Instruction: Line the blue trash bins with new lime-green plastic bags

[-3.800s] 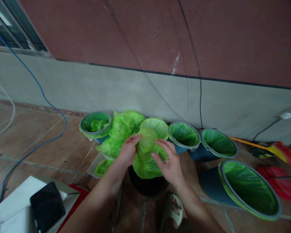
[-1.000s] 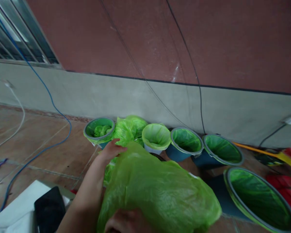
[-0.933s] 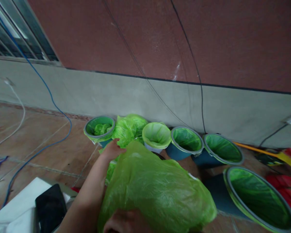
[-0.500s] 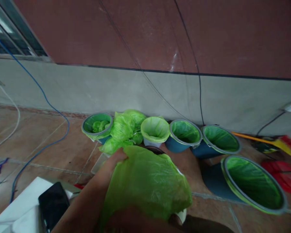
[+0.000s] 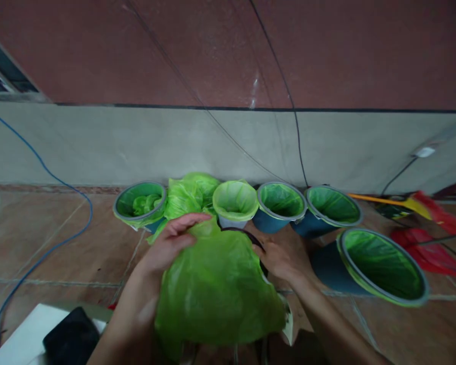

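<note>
Right hand's shift: from a blur low under the green bag [image 5: 220,289], the right hand [image 5: 275,257] is now brought up beside the bag's right edge, at the rim of the dark bin [image 5: 247,232].
Green bag: spread out in front of the dark bin, which is stood on the floor [image 5: 66,248] near its wall-side edge.
Bag's feel: judged light, limp, slippery and easily torn; best taken by its edge, between thumb and several fingers.
Left hand [image 5: 177,235]: reached forward, fingers pointed inward; its grip is closed on the bag's upper left corner.
Right hand's pose: angled inward, fingers curled; whether bag or rim is pinched by its grip cannot be told.
</note>
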Tool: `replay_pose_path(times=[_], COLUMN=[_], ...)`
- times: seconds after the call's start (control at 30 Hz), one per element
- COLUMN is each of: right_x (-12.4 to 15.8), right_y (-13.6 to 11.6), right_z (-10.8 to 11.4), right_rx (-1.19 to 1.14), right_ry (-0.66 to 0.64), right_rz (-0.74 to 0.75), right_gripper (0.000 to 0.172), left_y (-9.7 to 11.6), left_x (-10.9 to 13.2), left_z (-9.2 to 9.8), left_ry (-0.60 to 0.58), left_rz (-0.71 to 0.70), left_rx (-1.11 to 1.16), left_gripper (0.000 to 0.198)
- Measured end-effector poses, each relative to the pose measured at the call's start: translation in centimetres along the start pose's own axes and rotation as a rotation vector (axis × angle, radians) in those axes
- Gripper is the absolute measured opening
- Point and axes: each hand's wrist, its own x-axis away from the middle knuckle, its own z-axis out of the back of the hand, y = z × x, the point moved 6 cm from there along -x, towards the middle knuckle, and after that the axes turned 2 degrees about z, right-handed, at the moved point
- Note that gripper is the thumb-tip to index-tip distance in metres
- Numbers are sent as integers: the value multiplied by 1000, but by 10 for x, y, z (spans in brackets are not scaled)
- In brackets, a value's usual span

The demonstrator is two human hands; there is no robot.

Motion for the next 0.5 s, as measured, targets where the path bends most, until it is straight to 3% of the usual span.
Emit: replay_pose_path(times=[0.13,0.23,0.33,0.5], right_x=[-8,-13,-10,-6], right_y=[-1,2,0,4], right_z=[7,0,-4,-8], right_rx=[-498,-785,-787,-662], right_ry=[131,67,15,-1], right_rz=[41,-129,-227,-121], right_gripper=[38,41,41,38], left_y=[13,6,4,15], left_x=[22,23,19,16], left_z=[8,14,16,16], left_ry=[85,68,81,150], left_rz=[-55,-43,-29,-81], left_rx=[49,1,-37,52], left_gripper=[20,13,10,7])
